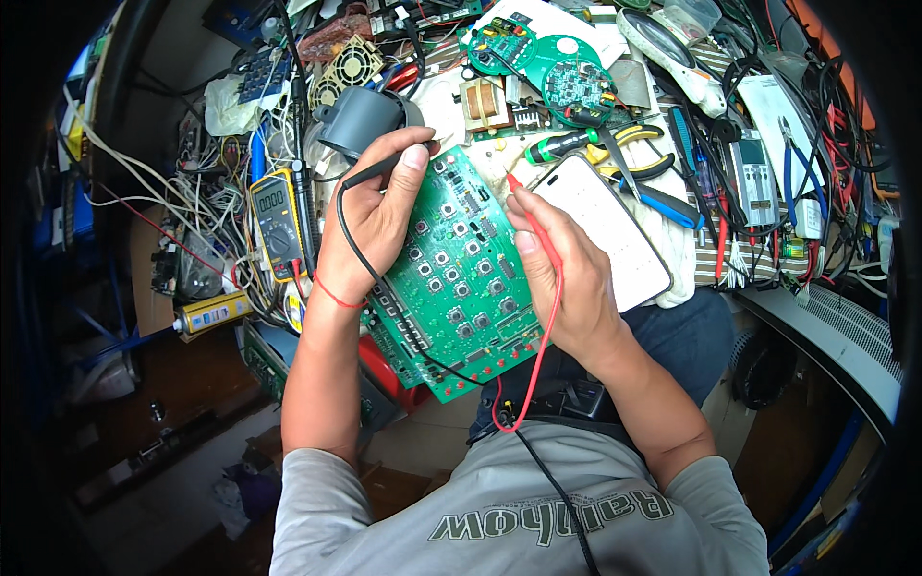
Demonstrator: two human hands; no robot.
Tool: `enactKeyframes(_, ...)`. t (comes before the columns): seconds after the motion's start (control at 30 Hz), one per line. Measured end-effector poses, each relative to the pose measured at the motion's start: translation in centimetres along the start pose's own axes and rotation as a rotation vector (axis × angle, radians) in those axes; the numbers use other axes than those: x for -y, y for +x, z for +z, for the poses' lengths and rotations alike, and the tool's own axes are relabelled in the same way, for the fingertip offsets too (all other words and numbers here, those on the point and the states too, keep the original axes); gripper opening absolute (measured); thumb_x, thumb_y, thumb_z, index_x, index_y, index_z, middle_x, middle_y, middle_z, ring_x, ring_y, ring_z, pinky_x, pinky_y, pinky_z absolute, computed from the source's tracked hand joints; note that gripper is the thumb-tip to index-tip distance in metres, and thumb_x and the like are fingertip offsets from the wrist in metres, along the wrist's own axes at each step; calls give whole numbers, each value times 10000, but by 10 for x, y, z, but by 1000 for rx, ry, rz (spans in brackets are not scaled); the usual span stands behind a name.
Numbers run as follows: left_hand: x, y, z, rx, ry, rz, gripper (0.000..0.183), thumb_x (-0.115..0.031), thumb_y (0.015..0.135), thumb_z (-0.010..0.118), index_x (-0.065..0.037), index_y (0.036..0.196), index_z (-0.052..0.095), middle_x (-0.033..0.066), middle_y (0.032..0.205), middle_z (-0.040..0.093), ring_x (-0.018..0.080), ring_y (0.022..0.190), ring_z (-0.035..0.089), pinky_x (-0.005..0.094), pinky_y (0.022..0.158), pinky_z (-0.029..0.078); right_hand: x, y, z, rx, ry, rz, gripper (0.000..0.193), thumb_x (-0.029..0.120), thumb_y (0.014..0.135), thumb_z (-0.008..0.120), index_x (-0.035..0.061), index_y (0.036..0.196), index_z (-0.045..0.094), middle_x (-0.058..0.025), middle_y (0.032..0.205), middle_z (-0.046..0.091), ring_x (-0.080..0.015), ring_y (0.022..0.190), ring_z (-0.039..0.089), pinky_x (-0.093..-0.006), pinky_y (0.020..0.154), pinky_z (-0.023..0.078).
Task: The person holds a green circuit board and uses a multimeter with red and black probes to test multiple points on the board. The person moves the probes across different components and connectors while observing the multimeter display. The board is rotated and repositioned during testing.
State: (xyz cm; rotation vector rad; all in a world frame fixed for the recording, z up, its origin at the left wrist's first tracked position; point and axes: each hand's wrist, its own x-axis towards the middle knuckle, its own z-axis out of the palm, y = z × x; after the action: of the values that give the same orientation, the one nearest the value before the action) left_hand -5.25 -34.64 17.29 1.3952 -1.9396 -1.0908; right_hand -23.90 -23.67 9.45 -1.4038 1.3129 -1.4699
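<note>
A green circuit board (477, 261) with rows of square push buttons lies tilted in front of me. My left hand (373, 223) is over its left edge, with the fingers closed around a black test probe (368, 175). On the board's right side, my right hand (574, 274) pinches a red test probe (544, 233), its tip pointing up past the board's upper right edge. A red lead and a black lead trail down across the board toward my lap. The yellow multimeter (279, 227) stands left of my left forearm, its display lit.
A white-screened phone (607, 228) lies right of the board. Beyond are a grey cylindrical part (359, 122), round green circuit boards (577, 81), a transformer (485, 104), pliers (642, 154) and a magnifier (659, 43). Tangled cables (206, 163) crowd the left; a spray can (213, 312) lies below them.
</note>
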Motion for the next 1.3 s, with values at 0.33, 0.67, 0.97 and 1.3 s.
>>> enactKeyframes(0.33, 0, 3, 6, 2, 69, 36, 362, -256, 1122, 555, 15, 1347, 637, 145, 1203, 738, 204, 1184, 691, 311, 1022, 527, -11, -9, -4, 0, -26, -102, 373, 64, 1016, 656, -35, 1370, 593, -264, 1220, 694, -425, 1080, 722, -445, 896, 591)
enactKeyframes(0.67, 5, 2, 6, -31, 17, 43, 334, -253, 1108, 592, 10, 1304, 656, 121, 1184, 731, 186, 1127, 704, 309, 978, 525, 4, -14, -64, 22, -547, -212, 483, 48, 796, 820, 53, 1242, 635, -183, 1301, 683, -393, 1210, 661, -502, 1033, 516)
enactKeyframes(0.97, 10, 1, 5, -54, 39, 47, 331, -238, 1114, 572, 6, 1323, 653, 131, 1160, 751, 186, 1110, 703, 319, 987, 523, 2, -41, -84, 73, -746, -150, 732, 74, 697, 867, 39, 1359, 557, -256, 1456, 529, -421, 1305, 575, -520, 1074, 480)
enactKeyframes(1.3, 13, -1, 4, -71, 21, 63, 342, -246, 1117, 566, 9, 1327, 653, 125, 1145, 755, 187, 1107, 706, 318, 996, 525, 13, -22, -119, -89, -630, -228, 778, 81, 686, 853, -33, 1378, 518, -307, 1410, 575, -466, 1300, 597, -496, 1075, 511)
